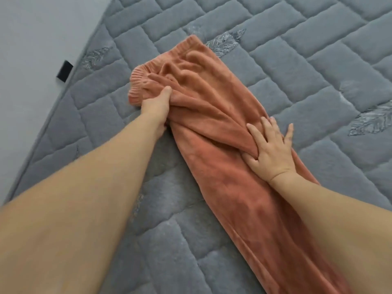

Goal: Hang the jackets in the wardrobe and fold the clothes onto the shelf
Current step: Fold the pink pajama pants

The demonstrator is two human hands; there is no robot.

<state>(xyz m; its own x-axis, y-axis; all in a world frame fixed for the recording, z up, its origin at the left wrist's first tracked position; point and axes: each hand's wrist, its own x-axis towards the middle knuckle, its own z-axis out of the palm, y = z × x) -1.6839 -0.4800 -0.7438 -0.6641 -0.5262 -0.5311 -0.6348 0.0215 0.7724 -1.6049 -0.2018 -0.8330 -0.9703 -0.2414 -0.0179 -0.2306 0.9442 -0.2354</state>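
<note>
The orange fleece garment [212, 128] lay lengthwise near the bed's [297, 71] left edge, the left hand [156, 107] pinching fabric below its ribbed end, the right hand [272, 149] flat, fingers spread, where bunched folds might crease if folded unsmoothed.

Trousers [222, 128] lie diagonally on the mattress [297, 66], both hands upon them.

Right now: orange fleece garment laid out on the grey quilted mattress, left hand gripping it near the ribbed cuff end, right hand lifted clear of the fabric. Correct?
One thing is wrong: the right hand is not lifted clear. The head view shows it resting on the orange fleece garment with fingers spread. The rest holds: the garment lies on the grey quilted mattress, and the left hand grips it near the ribbed cuff end.
</note>
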